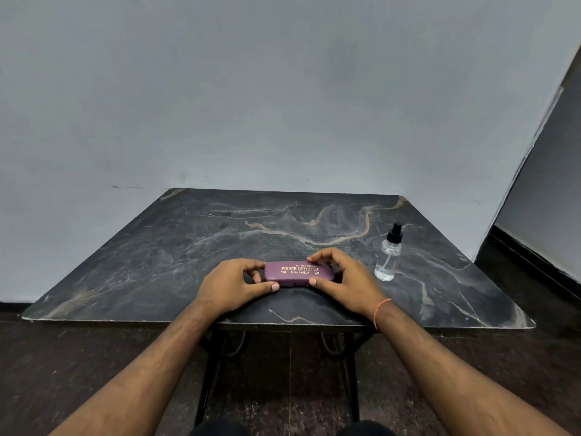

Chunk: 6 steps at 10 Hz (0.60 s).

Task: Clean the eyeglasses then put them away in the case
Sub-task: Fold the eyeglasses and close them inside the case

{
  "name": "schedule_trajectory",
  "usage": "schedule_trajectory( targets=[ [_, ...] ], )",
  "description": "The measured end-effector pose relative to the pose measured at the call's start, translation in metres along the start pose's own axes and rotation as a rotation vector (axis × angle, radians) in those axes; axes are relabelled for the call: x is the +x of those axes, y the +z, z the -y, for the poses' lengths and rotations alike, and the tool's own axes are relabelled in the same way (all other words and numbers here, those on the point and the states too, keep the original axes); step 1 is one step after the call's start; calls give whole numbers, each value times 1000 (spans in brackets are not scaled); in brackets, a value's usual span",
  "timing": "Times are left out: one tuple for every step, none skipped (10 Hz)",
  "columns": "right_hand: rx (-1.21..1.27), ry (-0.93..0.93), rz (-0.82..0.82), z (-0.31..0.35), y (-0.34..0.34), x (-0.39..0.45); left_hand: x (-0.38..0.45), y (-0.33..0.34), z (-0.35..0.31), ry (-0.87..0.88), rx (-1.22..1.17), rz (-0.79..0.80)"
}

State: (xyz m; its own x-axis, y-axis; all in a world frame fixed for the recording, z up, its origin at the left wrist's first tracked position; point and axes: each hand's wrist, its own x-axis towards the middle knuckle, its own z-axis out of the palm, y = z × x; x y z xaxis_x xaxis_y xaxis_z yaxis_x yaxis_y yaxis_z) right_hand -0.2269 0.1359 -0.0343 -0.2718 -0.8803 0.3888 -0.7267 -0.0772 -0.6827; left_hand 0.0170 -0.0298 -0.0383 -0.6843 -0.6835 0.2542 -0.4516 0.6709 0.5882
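Observation:
A purple eyeglass case with gold lettering lies closed on the dark marble table, near its front edge. My left hand grips the case's left end, thumb at the front and fingers curled over the back. My right hand grips the right end the same way. The eyeglasses are not visible.
A small clear spray bottle with a black nozzle stands upright just right of my right hand. A grey wall runs behind the table. Dark floor lies below the front edge, and the table's black metal legs show there.

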Motion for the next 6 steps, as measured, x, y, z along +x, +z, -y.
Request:
schedule_trajectory(
  targets=[
    [-21, 14, -5, -4, 2, 11, 11, 3, 1, 17, -19, -38],
    [-34, 37, 0, -5, 2, 20, 20, 2, 2, -1, -36, -39],
    [-58, 33, -4, -4, 2, 22, 26, 2, 6, -18, -64, -20],
    [-96, 30, -8, -1, 1, 19, 28, 2, 9, -21, -61, -2],
    [-155, 0, 5, 1, 3, 17, 25, 2, 8, -2, -79, -9],
    [-234, -52, -10, 6, 1, 16, 25, 2, 7, -8, -70, -60]
  ],
)
